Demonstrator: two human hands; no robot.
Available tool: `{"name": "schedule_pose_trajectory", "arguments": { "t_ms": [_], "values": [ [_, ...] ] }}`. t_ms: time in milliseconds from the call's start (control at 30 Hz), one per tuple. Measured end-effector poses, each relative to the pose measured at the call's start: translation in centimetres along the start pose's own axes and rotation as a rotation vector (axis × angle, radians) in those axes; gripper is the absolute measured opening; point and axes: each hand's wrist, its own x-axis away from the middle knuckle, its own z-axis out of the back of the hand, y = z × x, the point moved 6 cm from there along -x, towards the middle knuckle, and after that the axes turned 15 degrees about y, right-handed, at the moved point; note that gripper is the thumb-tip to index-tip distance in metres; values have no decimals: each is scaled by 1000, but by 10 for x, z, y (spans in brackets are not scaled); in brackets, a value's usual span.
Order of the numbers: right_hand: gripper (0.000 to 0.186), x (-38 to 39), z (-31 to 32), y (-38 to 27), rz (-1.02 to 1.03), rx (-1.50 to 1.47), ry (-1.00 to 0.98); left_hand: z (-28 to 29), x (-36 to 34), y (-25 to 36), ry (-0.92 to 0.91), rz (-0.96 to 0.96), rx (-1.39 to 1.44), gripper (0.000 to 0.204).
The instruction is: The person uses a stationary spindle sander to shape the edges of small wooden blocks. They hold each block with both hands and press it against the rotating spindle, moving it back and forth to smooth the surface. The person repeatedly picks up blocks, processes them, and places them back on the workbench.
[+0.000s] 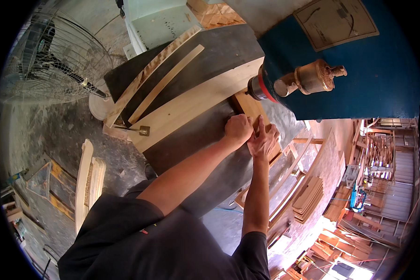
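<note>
A reddish-brown wooden board (pixel 248 103) lies on the dark machine table (pixel 191 128), below the black and red spindle head (pixel 259 88) of a blue machine (pixel 359 93). My left hand (pixel 238 130) is closed in a loose fist on the board's left edge; its fingertips are hidden. Right beside it, my right hand (pixel 262 141) grips the board from above, one finger stretched along it and others bent toward its right edge. What touches the board under the spindle cannot be made out.
A pale wooden fence board (pixel 196 100) crosses the table, held by a small metal clamp (pixel 144 131). Two thin wooden strips (pixel 165 84) lie behind it. A wire-cage fan (pixel 56 60) stands at the far left. Stacked slats (pixel 309 198) sit at the right.
</note>
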Motion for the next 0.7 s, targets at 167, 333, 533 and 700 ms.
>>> {"name": "schedule_pose_trajectory", "arguments": {
  "t_ms": [167, 333, 533, 700],
  "values": [
    [70, -2, -3, 4, -7, -13, -4, 1, -1, 1, 32, 51, 57, 45],
    [70, -5, -8, 9, -31, -14, -63, 2, -2, 6, 49, 45, 47, 45],
    [69, -7, -9, 12, -30, -13, -64, 2, -4, 8, 36, 42, 66, 46],
    [69, -10, -6, 9, 11, -8, -8, 0, -4, 9, 16, 83, 68, 46]
  ]
}}
